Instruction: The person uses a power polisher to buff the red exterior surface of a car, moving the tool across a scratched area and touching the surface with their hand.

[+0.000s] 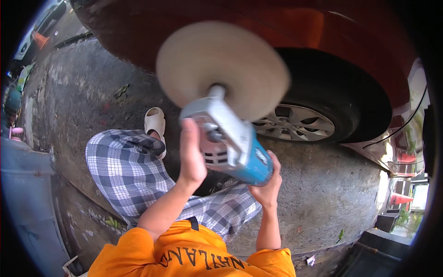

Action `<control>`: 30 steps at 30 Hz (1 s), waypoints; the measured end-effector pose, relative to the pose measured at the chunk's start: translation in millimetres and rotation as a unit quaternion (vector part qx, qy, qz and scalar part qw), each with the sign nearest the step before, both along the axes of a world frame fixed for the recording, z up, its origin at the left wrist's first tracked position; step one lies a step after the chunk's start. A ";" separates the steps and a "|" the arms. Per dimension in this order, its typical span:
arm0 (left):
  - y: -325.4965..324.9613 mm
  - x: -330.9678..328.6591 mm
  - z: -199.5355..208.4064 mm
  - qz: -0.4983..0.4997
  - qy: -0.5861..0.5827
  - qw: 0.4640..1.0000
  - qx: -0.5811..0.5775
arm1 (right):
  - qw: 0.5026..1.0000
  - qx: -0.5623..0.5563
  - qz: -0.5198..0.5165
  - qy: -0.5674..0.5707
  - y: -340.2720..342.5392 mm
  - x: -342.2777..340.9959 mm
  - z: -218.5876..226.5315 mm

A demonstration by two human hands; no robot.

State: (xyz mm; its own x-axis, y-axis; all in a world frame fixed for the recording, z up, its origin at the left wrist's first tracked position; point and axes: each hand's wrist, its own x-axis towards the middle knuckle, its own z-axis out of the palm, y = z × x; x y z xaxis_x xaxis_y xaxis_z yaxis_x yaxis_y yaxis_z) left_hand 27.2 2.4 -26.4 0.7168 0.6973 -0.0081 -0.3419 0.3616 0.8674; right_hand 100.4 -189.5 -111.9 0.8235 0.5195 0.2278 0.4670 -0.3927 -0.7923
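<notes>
Both of my hands hold a blue and silver car polisher in front of a dark red car. My left hand is closed at the side of its silver head, thumb up. Around the rear end of the blue housing, my right hand is wrapped. A large round cream polishing pad sits on the far end of the tool, its surface smeared by motion. The pad overlaps the lower body panel by the wheel arch; whether it touches the paint I cannot tell.
A black tire with a silver alloy wheel stands just right of the pad. Under me lies stained concrete floor. At the left is a grey metal panel; orange cones show at the far edges.
</notes>
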 end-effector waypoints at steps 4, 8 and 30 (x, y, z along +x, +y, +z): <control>-25.8 23.0 40.6 -0.090 -0.002 0.991 0.104 | 0.991 0.131 -0.038 0.003 -17.1 6.5 8.0; -19.9 17.7 26.6 -0.037 0.017 0.997 0.068 | 0.994 0.111 -0.016 0.000 -10.2 6.7 -4.4; -28.1 23.3 56.0 -0.080 0.055 0.973 0.209 | 0.975 0.201 -0.021 0.090 0.9 2.8 -27.4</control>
State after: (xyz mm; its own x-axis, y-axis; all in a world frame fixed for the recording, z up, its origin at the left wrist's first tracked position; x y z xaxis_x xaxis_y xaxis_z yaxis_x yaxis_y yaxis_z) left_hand 50.5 -25.7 29.6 0.8267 0.5365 0.1695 -0.2076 0.0108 0.9782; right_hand 103.2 -188.6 -139.2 0.8881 0.3825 0.2549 0.2953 -0.0500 -0.9541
